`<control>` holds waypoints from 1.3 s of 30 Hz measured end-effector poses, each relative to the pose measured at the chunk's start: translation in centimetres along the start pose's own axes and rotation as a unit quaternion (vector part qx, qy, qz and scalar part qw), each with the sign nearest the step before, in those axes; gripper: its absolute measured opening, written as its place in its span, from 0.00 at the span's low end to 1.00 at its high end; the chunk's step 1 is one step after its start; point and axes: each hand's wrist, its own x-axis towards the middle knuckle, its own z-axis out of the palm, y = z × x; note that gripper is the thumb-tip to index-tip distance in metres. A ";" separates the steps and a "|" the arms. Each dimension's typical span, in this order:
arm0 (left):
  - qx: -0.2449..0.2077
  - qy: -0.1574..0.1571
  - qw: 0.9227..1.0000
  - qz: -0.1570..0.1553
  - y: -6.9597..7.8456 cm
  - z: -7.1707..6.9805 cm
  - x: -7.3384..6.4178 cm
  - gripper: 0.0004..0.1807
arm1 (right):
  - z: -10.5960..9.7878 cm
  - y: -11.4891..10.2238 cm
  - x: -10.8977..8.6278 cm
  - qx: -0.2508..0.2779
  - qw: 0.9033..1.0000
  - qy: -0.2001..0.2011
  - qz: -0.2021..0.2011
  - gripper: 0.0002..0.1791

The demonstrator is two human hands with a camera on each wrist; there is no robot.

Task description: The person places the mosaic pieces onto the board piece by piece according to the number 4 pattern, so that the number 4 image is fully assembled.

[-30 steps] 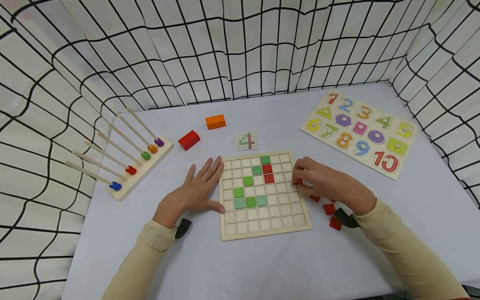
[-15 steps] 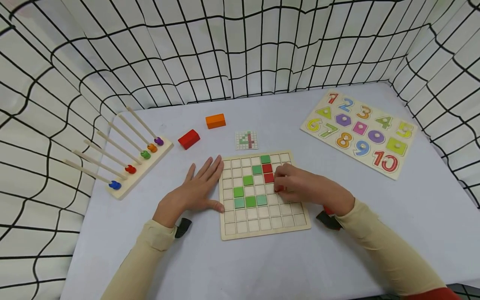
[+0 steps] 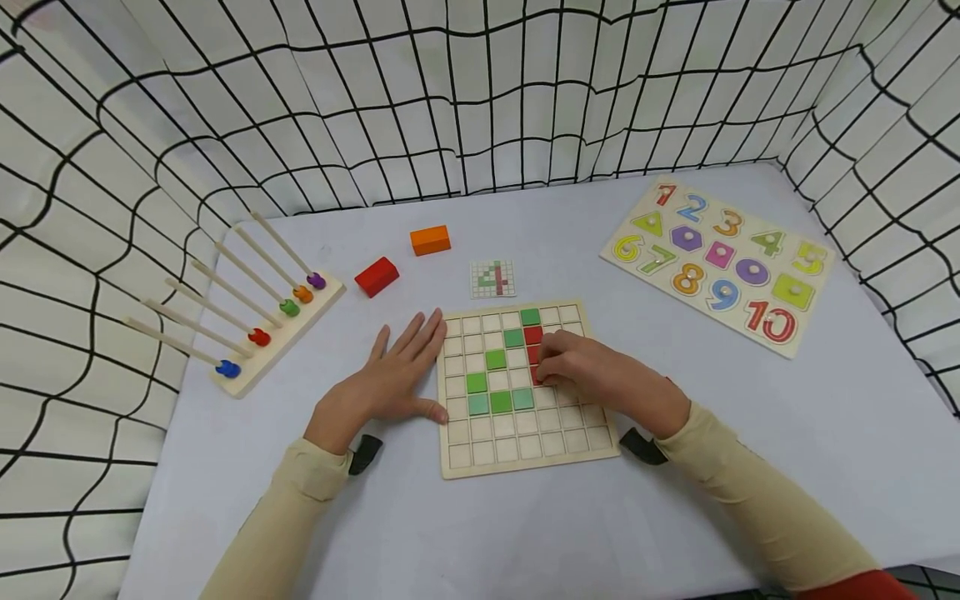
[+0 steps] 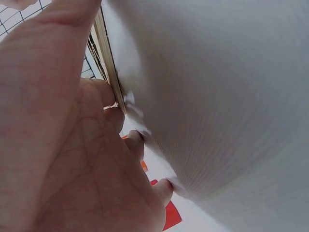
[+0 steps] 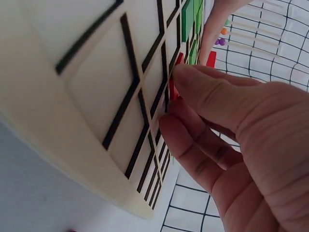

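Note:
The wooden grid board [image 3: 528, 462] lies flat on the table, with several green tiles [image 3: 496, 360] and a column of red tiles [image 3: 532, 335] in its cells. My right hand [image 3: 600, 373] is over the board, thumb and fingertips pinching a red tile [image 3: 536, 376] at the cell below the other red ones. The right wrist view has the thumb at that red tile [image 5: 172, 89], low on the grid. My left hand [image 3: 390, 379] rests palm down with fingers spread, fingertips and thumb at the board's left edge.
A small pattern card [image 3: 492, 279] lies beyond the board. Behind my left hand are a red block [image 3: 377, 277], an orange block [image 3: 431, 241] and a peg rack [image 3: 281, 337] with coloured beads. A number puzzle [image 3: 720, 265] lies at right. Black netting [image 3: 491, 108] surrounds the table.
My right hand has moved left from the board's right edge with a red tile, bringing it into the column under the other red tiles. My left hand has stayed in place.

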 end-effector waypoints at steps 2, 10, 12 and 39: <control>-0.001 -0.001 1.000 -0.001 0.0 0.0 0.0 0.75 | 0.0 0.0 -0.2 -0.002 1.000 -0.005 0.005 0.06; 0.000 -0.002 1.000 0.001 -0.1 0.0 0.0 0.75 | -0.8 1.1 -2.8 -0.019 0.999 0.029 -0.013 0.10; -0.001 -0.001 1.000 0.001 -0.1 -0.1 -0.1 0.75 | -1.2 1.4 -3.6 -0.019 0.999 0.037 -0.008 0.10; -0.002 0.005 1.000 -0.001 0.2 0.0 -0.1 0.74 | -2.6 1.7 -8.9 -0.060 0.993 -0.015 0.104 0.10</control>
